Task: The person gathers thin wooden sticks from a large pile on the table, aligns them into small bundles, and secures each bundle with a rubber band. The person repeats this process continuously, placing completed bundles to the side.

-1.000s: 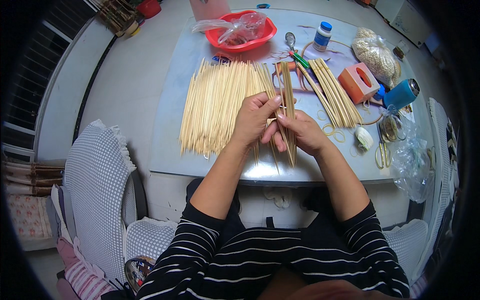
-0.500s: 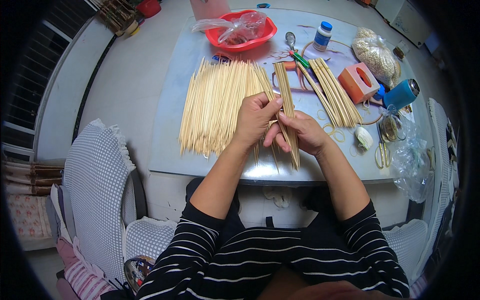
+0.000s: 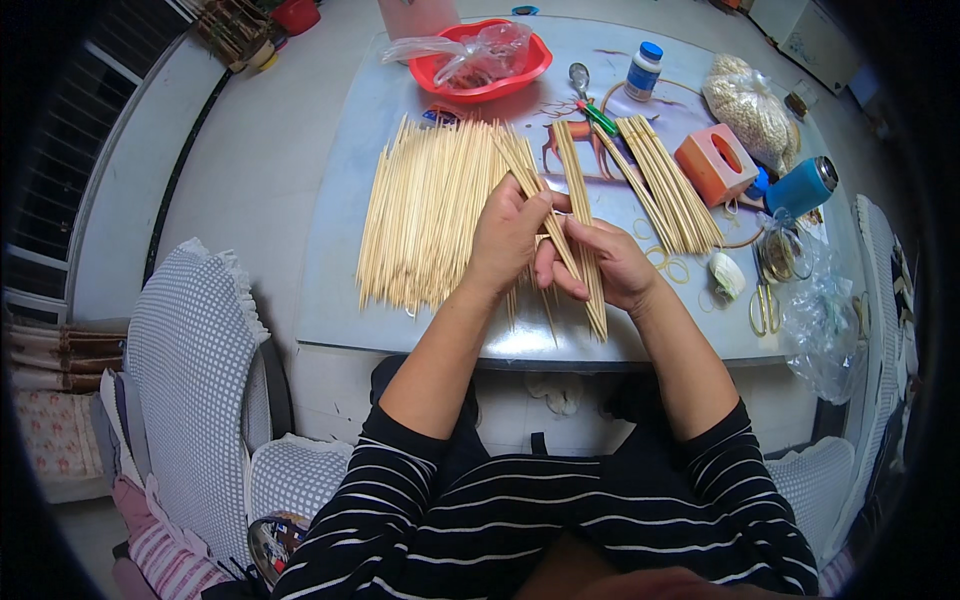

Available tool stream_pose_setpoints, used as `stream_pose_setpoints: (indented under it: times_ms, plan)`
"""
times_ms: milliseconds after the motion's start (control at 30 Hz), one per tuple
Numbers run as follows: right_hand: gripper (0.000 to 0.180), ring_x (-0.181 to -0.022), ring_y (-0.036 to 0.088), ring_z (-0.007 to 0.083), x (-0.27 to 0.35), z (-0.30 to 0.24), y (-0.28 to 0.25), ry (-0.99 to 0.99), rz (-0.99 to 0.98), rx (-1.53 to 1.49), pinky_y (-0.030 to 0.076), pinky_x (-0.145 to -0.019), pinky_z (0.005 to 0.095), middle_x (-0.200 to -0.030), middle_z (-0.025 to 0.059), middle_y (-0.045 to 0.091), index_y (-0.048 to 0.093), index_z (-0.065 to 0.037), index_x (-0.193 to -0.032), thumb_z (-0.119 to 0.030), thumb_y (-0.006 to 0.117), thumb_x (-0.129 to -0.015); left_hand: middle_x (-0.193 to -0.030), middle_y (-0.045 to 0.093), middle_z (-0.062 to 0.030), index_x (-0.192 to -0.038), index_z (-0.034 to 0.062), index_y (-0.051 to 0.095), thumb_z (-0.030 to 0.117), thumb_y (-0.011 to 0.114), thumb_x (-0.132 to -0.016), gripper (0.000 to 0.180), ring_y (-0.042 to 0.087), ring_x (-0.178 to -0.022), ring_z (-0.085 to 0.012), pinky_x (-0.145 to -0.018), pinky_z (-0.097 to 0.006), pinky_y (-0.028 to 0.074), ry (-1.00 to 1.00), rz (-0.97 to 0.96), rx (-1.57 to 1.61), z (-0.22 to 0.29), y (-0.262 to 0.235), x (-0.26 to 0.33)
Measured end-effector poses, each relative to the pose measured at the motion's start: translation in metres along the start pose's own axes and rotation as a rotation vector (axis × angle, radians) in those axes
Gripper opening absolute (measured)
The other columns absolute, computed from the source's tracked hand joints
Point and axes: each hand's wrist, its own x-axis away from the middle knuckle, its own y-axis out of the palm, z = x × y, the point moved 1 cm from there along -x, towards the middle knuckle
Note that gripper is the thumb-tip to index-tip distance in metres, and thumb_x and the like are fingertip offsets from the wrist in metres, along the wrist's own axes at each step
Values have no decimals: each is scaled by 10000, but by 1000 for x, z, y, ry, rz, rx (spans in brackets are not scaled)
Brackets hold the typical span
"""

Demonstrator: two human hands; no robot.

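Observation:
My left hand point(image 3: 505, 235) pinches a few bamboo skewers point(image 3: 519, 160), which slant down to the right across my fingers. Just beside it, my right hand point(image 3: 618, 265) is closed round a slim bunch of bamboo skewers point(image 3: 574, 170) held nearly upright. The lower ends of both lots come together below my fingers. A wide pile of loose skewers point(image 3: 425, 220) lies on the table left of my hands, partly behind my left hand. To the right rests a smaller row of skewers point(image 3: 672, 190), with thin rubber bands point(image 3: 677, 271) near its lower end.
On the table point(image 3: 325, 290) stand a red basin point(image 3: 480, 93) holding a plastic bag, a white bottle point(image 3: 643, 75), a tissue box point(image 3: 715, 165), a bag of pale pellets point(image 3: 750, 110) and a blue flask point(image 3: 800, 187). Scissors point(image 3: 766, 310) lie near the right edge. A padded chair point(image 3: 190, 340) is at left.
The skewers in my left hand have tilted and spread away from the bunch in my right hand, with a wider gap at their tops. My hands have barely shifted.

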Motion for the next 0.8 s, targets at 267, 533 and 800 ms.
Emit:
stream_pose_setpoints:
  times_ms: [267,533,800]
  plan:
    - [448,-431,392,78,2,4,-6,128,-56,31,342,-392,231,-712,87,572,559,26,-934,-349,358,-1077,-955,709,-158,-936,49,550,238,556,-1024,208,693,-889,-196,-799,-311,565,-11,-84,-101,-4,-14,-8]
    - [400,-444,391,69,3,3,-6,157,-8,1,362,-398,230,-714,69,592,574,-2,-947,-342,406,-1072,-919,678,-70,-970,65,580,209,627,-985,152,639,-821,-125,-757,-270,525,-60,-6,-53,-2,-13,-6]
    - [319,-456,405,66,3,2,1,137,7,-86,365,-397,216,-774,84,605,547,-33,-1030,-319,411,-1073,-863,628,-12,-1077,42,586,157,676,-944,197,604,-769,-101,-706,-233,492,-42,26,107,1,-11,-3]
